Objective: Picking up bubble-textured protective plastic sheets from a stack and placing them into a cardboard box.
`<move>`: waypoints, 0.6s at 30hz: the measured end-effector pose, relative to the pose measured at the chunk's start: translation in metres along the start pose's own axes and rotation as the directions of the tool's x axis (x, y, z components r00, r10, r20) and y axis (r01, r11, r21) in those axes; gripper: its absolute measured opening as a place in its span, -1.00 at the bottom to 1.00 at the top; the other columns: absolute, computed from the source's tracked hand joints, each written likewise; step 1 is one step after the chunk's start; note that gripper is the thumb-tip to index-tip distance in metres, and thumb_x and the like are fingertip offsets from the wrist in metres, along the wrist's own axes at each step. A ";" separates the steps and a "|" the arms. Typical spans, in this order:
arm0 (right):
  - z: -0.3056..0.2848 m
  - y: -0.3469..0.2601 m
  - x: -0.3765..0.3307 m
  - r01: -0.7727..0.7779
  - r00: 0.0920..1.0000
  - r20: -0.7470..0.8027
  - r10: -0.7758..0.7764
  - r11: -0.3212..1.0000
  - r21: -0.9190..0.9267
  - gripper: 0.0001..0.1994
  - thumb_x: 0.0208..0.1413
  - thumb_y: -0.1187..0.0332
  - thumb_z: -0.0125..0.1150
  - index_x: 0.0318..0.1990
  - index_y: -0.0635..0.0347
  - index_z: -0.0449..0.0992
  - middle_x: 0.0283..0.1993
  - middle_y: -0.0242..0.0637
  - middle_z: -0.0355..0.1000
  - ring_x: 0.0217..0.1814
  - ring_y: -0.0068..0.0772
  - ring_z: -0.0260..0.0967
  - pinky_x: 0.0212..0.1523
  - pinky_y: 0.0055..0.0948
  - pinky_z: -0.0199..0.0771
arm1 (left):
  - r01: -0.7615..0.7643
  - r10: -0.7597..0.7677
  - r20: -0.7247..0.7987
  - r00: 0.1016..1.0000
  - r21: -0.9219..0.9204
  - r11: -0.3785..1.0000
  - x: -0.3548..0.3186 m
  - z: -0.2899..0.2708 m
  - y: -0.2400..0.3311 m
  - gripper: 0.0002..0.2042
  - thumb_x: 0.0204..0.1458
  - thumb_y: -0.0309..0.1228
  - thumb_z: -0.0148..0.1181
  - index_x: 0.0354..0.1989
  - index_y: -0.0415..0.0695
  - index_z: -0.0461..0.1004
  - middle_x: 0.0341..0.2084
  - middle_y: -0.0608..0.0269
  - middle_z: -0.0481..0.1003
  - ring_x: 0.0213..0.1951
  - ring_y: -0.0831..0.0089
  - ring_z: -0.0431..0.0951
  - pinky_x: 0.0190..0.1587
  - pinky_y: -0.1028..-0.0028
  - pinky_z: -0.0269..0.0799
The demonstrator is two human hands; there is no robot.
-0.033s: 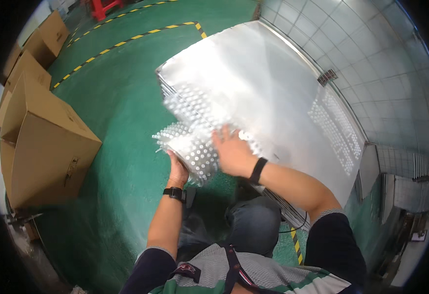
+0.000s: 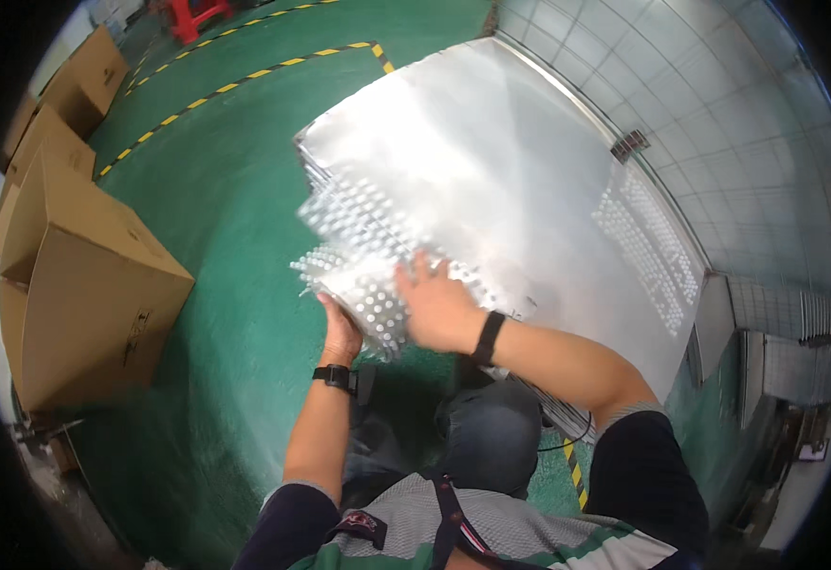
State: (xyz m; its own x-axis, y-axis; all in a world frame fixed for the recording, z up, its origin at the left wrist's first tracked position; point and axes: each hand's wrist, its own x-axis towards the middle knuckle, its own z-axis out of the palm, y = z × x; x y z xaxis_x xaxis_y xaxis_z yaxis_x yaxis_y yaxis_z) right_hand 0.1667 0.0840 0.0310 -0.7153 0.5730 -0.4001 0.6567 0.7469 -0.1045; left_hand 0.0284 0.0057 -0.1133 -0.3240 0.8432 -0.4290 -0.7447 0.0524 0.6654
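Note:
A silvery studded piece (image 2: 368, 290), covered in rows of pale round dots with short pins sticking out at its left end, is tilted off the near left corner of a wide metal sheet (image 2: 491, 142). My left hand (image 2: 341, 332) grips its lower left side, thumb on the edge and the other fingers hidden beneath. My right hand (image 2: 439, 309) lies over the piece's right side, fingers spread and slightly blurred. Just beyond both hands, another patch of dotted studs (image 2: 354, 209) overlaps the sheet's corner. What joins the two studded parts cannot be made out.
Open cardboard boxes (image 2: 93, 304) line the left side. Along the right runs a wire-grid panel (image 2: 710, 85), and two strips of dots (image 2: 648, 252) lie near the sheet's right edge. Yellow-black tape (image 2: 245, 84) marks the green floor (image 2: 216, 180); a red stool (image 2: 188, 17) stands far off.
My right hand has slid slightly left across the studded piece. The left hand keeps its grip. The whole view has shifted a little.

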 end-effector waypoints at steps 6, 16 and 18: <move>-0.009 0.047 -0.014 0.260 0.959 -0.135 -0.249 0.963 0.068 -0.31 -0.05 0.02 0.11 0.18 0.24 0.15 0.22 0.17 0.02 0.22 0.15 0.04 0.11 0.04 0.16 | -0.052 0.063 0.151 0.987 -0.075 0.996 0.012 -0.024 0.006 0.02 -0.22 0.48 -0.36 0.30 -0.08 -0.16 0.27 0.12 -0.04 0.26 0.15 0.02 0.24 0.15 0.00; 0.051 0.443 -0.143 -0.786 0.520 -0.254 0.815 0.573 0.230 -0.11 -0.15 -0.15 0.13 0.23 0.32 0.03 0.32 0.12 -0.13 0.37 0.11 -0.24 0.33 -0.16 -0.24 | 0.058 -0.061 -0.037 0.997 -0.076 0.995 0.012 0.004 -0.002 -0.12 -0.10 0.41 -0.45 0.31 0.02 -0.14 0.27 0.18 -0.04 0.26 0.17 0.02 0.24 0.17 0.01; 0.060 0.437 -0.157 -0.856 0.428 -0.208 0.879 0.469 0.218 -0.12 -0.15 -0.18 0.11 0.20 0.37 0.08 0.29 0.16 -0.08 0.35 0.12 -0.20 0.32 -0.17 -0.23 | 0.019 -0.027 -0.074 0.997 -0.110 0.994 0.013 -0.005 -0.001 -0.12 -0.09 0.40 -0.43 0.31 0.03 -0.14 0.27 0.20 -0.03 0.25 0.17 0.03 0.24 0.17 0.03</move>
State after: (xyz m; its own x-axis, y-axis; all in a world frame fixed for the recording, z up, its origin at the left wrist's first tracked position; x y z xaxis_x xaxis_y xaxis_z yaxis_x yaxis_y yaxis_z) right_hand 0.5800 0.3002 -0.0065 0.2213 0.9724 -0.0736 0.9722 -0.2140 0.0953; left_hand 0.0224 0.0139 -0.1229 -0.3463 0.7996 -0.4907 -0.8103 0.0087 0.5860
